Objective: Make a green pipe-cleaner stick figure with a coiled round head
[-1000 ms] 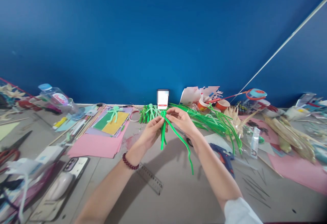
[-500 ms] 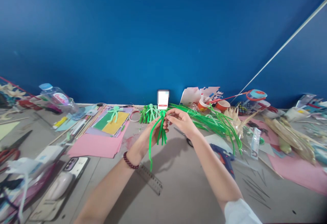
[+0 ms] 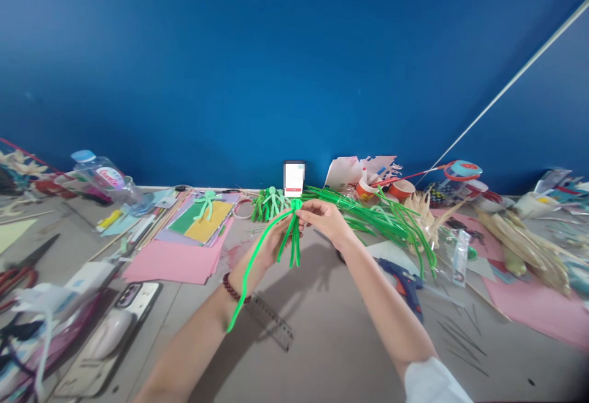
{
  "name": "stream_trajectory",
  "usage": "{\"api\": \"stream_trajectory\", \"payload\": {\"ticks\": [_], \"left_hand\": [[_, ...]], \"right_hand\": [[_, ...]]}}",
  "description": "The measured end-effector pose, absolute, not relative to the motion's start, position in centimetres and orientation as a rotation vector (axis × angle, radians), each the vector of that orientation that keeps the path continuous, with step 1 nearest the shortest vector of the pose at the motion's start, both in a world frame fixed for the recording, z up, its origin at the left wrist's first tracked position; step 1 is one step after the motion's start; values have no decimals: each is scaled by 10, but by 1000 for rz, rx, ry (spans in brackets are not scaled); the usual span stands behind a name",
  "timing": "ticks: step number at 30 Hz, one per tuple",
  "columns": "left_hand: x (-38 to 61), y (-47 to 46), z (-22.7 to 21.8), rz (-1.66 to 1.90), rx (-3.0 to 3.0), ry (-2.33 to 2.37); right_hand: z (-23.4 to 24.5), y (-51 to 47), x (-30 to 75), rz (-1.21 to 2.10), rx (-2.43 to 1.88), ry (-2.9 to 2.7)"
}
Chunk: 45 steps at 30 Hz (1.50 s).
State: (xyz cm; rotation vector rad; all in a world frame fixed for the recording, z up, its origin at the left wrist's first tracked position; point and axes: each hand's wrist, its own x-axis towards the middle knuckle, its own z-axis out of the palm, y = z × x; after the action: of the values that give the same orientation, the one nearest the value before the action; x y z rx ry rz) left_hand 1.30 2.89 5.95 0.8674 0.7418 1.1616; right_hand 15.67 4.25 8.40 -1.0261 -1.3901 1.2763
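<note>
Between my two hands is a bundle of bright green pipe cleaners [image 3: 295, 245], joined at the top with several short ends hanging down. One long green strand runs from its top down across my left wrist. My left hand [image 3: 275, 240] is closed round the bundle from behind, its fingers partly hidden. At the top, the fingertips of my right hand [image 3: 324, 216] pinch the bundle from the right. Just behind stand small green pipe cleaner figures [image 3: 271, 202] and a lit phone [image 3: 294, 179] leaning upright.
Loose green pipe cleaners [image 3: 381, 222] lie at the back right, near a blue glue gun [image 3: 405, 283]. A clear ruler [image 3: 271, 322] lies below my left wrist. Pink paper [image 3: 172, 262], a white phone [image 3: 110, 335] and a bottle [image 3: 103, 173] are on the left.
The long green strand has swung left and down, from hanging beside my left hand to lying over my wrist. The bundle has turned slightly, while both hands stay nearly in place.
</note>
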Motion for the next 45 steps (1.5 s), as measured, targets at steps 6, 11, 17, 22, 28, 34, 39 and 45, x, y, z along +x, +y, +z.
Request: {"api": "stream_trajectory", "payload": {"ticks": [6,11,17,22,28,34,39,45], "left_hand": [[10,39,59,1240,794,724],[6,40,66,1263,856,774],[2,40,68,1276,1118,899],[3,40,69,1284,1177,946],[3,40,68,1323,1118,944],[2,40,69,1325,1136,949],[2,39,72,1317,1073,960],[1,40,71,1365,1028,975]], "right_hand": [[79,48,157,1333,-1017,-1307],[80,47,155,1384,-963,-1252],[81,47,155,1286,-1022,-1243],[83,47,155,1383,-1034,-1189],[83,47,155,1447,-1006,-1180],[80,49,156,1424,-999,-1193],[79,48,156,1370,-1005,-1270],[70,46,153,1169,-1034,-1453]]}}
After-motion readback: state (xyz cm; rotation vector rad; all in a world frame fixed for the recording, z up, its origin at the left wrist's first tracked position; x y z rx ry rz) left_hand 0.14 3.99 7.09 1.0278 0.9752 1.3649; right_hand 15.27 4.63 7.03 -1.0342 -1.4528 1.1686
